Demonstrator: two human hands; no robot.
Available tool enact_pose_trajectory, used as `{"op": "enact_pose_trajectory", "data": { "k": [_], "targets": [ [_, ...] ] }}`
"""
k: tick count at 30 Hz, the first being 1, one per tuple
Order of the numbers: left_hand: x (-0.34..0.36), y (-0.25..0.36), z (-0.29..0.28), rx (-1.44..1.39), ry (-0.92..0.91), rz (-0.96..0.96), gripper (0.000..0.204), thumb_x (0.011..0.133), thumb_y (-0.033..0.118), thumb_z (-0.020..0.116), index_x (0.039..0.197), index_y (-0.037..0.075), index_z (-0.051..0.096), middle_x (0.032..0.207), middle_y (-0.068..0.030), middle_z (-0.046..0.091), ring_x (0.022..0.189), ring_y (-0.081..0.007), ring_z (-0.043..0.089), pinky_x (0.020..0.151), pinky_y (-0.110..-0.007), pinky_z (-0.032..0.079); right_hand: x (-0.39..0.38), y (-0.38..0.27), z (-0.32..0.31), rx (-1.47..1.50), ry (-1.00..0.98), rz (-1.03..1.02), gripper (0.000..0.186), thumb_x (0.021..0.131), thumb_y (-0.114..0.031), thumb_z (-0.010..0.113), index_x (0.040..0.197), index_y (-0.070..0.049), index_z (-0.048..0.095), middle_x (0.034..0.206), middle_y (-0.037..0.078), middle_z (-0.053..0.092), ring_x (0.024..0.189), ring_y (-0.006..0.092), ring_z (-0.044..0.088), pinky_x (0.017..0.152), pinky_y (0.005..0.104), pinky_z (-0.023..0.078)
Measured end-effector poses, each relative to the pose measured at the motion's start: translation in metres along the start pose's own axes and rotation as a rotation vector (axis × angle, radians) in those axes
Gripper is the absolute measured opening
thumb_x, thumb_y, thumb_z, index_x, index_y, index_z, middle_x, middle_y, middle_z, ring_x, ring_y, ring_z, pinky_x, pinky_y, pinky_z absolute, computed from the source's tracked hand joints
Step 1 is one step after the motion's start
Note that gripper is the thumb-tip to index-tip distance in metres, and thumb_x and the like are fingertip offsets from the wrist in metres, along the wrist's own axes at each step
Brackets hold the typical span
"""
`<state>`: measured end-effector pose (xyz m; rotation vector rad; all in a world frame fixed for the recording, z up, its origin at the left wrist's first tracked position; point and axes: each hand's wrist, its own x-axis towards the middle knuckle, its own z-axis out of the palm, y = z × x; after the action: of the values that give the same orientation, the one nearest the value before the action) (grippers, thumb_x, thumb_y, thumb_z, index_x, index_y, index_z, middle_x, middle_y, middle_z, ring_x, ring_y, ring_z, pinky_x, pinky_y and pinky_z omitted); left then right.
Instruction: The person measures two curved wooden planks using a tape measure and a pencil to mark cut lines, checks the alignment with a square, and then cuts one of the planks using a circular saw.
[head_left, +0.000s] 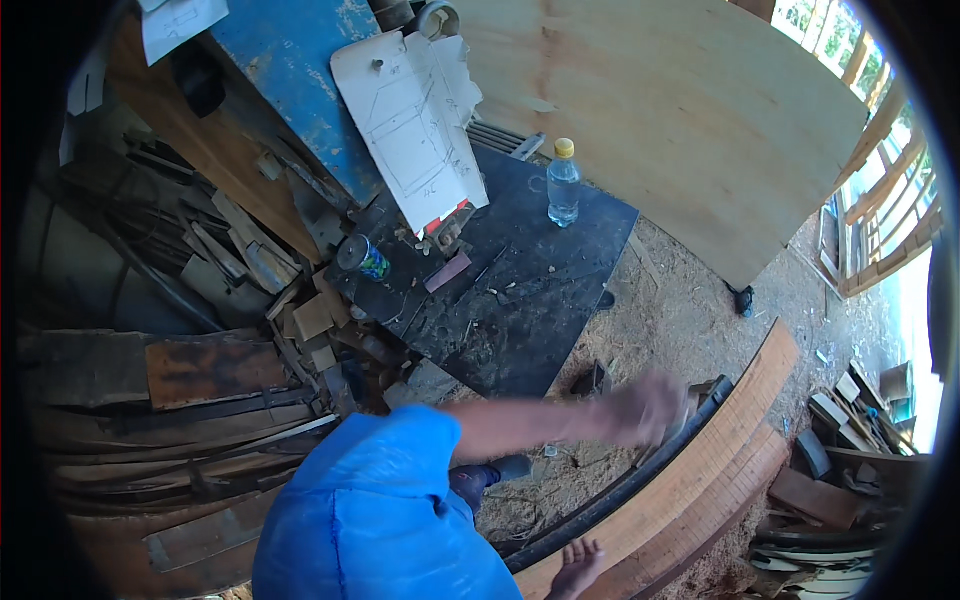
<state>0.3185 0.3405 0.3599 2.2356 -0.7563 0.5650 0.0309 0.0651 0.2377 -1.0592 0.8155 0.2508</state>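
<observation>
Out to the right reaches my left arm, in a blue sleeve. My left hand (648, 410) is smeared by motion, so its fingers cannot be read. It is over the upper part of a black curved strip (640, 470), near that strip's end. Along the strip lies a long curved wooden board (700, 440). At the lower edge, my right hand (577, 568) rests at the board's near end, its fingers stretched out and apart. A second curved wooden piece (725, 492) lies beside and below the board.
A dark worktable (540, 290) carries a water bottle (563, 190), a can (365, 258) and a sketched-on cardboard sheet (405, 130). A large plywood sheet (680, 110) stands behind. Stacked timber (200, 440) fills the left; scraps (850, 420) lie right. Sawdust covers the floor.
</observation>
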Motion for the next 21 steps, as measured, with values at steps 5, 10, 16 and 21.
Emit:
{"op": "enact_pose_trajectory", "data": {
  "k": [5,10,16,21],
  "targets": [
    [-0.192,0.149,0.081,-0.412,-0.328,0.065,0.042,0.091,0.025,0.056,0.131,0.017,0.049,0.114,-0.0102,0.052,0.116,-0.0268,0.048,0.106,-0.062,0.023,-0.03,-0.046,0.071,0.326,-0.205,0.226,0.052,0.096,-0.051,0.054,0.126,-0.008,0.055,0.117,0.009,0.06,0.094,0.0229,0.06,0.074,0.0376,0.051],
    [-0.246,0.188,0.062,-0.553,-0.493,0.146,0.056,0.09,0.022,0.054,0.143,0.016,0.038,0.125,-0.0128,0.05,0.125,-0.0277,0.046,0.108,-0.061,0.024,-0.065,-0.002,0.048,0.128,-0.211,0.3,0.05,0.096,-0.048,0.054,0.124,-0.007,0.056,0.115,0.008,0.061,0.094,0.022,0.059,0.074,0.037,0.051],
    [-0.282,0.204,0.064,-0.382,-0.591,0.055,0.071,0.078,0.025,0.064,0.144,0.014,0.039,0.131,-0.0064,0.051,0.127,-0.0254,0.045,0.11,-0.055,0.026,-0.089,0.063,-0.005,-0.134,-0.222,0.302,0.048,0.096,-0.046,0.055,0.122,-0.006,0.057,0.112,0.008,0.061,0.093,0.021,0.059,0.074,0.0362,0.05],
    [-0.301,0.207,0.068,-0.541,-0.746,-0.097,0.076,0.066,0.023,0.073,0.137,0.012,0.046,0.128,-0.0059,0.054,0.121,-0.0239,0.049,0.101,-0.051,0.034,-0.1,0.092,-0.033,-0.257,-0.241,0.292,0.046,0.096,-0.044,0.055,0.121,-0.006,0.058,0.109,0.007,0.062,0.092,0.0201,0.059,0.074,0.0355,0.05]
  ]
}}
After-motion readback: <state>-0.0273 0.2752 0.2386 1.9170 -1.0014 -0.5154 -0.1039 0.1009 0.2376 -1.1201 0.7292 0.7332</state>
